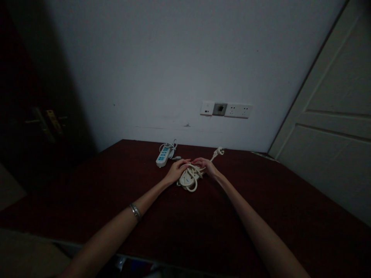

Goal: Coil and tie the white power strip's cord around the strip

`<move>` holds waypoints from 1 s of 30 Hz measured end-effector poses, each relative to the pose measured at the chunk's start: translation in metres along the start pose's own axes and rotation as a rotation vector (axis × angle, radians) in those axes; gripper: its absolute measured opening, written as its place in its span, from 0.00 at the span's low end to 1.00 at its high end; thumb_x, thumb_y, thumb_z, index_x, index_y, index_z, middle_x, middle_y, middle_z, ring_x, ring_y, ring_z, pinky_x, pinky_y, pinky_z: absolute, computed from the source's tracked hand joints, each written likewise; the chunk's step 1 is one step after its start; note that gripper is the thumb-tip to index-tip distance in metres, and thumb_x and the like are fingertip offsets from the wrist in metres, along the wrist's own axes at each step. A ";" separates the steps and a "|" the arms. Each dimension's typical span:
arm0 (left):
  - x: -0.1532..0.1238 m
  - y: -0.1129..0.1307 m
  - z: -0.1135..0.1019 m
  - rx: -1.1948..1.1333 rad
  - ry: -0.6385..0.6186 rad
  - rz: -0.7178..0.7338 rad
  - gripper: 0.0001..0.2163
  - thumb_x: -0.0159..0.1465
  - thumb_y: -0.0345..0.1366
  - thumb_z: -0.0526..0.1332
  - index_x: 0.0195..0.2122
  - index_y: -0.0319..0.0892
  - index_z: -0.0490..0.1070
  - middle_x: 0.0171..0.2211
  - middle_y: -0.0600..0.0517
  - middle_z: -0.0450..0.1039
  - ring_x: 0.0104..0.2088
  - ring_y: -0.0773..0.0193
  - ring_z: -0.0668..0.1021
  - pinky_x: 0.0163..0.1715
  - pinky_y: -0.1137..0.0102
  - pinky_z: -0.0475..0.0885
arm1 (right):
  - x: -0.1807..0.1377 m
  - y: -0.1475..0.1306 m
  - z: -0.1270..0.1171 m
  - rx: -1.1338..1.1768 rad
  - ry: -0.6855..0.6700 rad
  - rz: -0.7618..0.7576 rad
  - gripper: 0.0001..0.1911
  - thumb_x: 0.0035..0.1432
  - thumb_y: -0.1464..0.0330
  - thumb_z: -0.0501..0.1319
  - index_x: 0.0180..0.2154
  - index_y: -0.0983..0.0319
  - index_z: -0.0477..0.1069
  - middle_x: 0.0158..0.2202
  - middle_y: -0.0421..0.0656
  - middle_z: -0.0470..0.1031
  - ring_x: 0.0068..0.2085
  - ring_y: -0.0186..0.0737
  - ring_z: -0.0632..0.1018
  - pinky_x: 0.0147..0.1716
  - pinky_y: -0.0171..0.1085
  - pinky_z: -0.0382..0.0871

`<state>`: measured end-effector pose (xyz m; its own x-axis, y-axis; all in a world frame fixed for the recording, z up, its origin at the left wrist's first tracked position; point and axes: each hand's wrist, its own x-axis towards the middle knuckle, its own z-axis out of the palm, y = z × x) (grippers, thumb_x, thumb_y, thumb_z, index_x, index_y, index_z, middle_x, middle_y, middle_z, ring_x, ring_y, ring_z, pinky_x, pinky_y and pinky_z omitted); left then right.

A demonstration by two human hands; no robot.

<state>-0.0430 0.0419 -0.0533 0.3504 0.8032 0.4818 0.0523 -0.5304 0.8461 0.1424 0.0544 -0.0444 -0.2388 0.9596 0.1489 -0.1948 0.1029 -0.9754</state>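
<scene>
A cream power strip (pixel 183 180) lies on the dark red tabletop, with its thick cream cord (pixel 191 189) looped over it. My left hand (pixel 176 170) curls its fingers over the left and far side of the cord loops. From the right, my right hand (pixel 210 168) has its fingers bent round the same cord. The fingertips of both hands come close together above the bundle, and part of the cord is hidden under them. Beyond my right hand, the cord's plug (pixel 219 151) sticks out with its pins facing away to the right.
A second, white power strip (pixel 162 156) with blue sockets and a coiled grey cord lies left of my hands. The desk (pixel 139 185) meets a wall with outlet plates (pixel 238 111). A pale panelled door (pixel 333 127) stands right, a dark door with a handle (pixel 53 121) left.
</scene>
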 end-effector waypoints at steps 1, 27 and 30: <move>0.000 -0.001 0.000 0.004 0.021 -0.011 0.09 0.59 0.39 0.58 0.35 0.39 0.71 0.47 0.44 0.72 0.47 0.58 0.73 0.49 0.63 0.65 | 0.000 0.000 0.000 -0.002 0.004 0.012 0.17 0.29 0.74 0.50 0.25 0.63 0.72 0.28 0.42 0.78 0.31 0.41 0.77 0.31 0.36 0.68; 0.014 -0.007 -0.007 -0.096 -0.052 -0.261 0.09 0.50 0.38 0.65 0.29 0.37 0.76 0.27 0.50 0.75 0.30 0.64 0.73 0.35 0.69 0.67 | -0.017 -0.024 -0.004 0.070 0.350 0.067 0.08 0.56 0.67 0.57 0.33 0.66 0.69 0.21 0.42 0.73 0.18 0.33 0.74 0.15 0.29 0.65; 0.025 -0.004 -0.012 -0.124 -0.175 -0.313 0.08 0.47 0.36 0.66 0.27 0.37 0.76 0.24 0.51 0.74 0.28 0.66 0.73 0.32 0.70 0.67 | -0.017 -0.024 -0.004 0.064 0.338 0.071 0.08 0.55 0.66 0.59 0.34 0.65 0.69 0.21 0.42 0.74 0.18 0.33 0.74 0.14 0.29 0.64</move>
<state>-0.0458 0.0675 -0.0423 0.4902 0.8571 0.1588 0.0719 -0.2213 0.9726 0.1554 0.0367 -0.0238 0.0722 0.9974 0.0084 -0.2506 0.0263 -0.9677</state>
